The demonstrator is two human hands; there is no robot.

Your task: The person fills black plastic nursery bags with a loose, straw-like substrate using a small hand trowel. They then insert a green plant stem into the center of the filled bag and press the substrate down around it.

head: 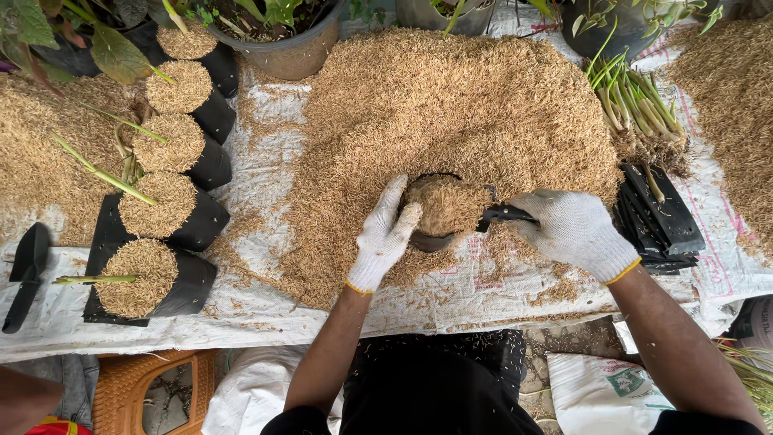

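At the near edge of the big heap of rice husk, a black nursery bag sits heaped full of husk; the gloved left hand lies flat-fingered against the bag's left rim, touching it without closing around it. The gloved right hand, just right of the bag, is closed on a black scoop handle whose front end meets the bag's right rim. Well left of the bag, five filled black bags stand in a row, and right of the right hand lies a stack of empty flat black bags.

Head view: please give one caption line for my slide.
Gloved left hand and right hand fill a black bag with rice husk.
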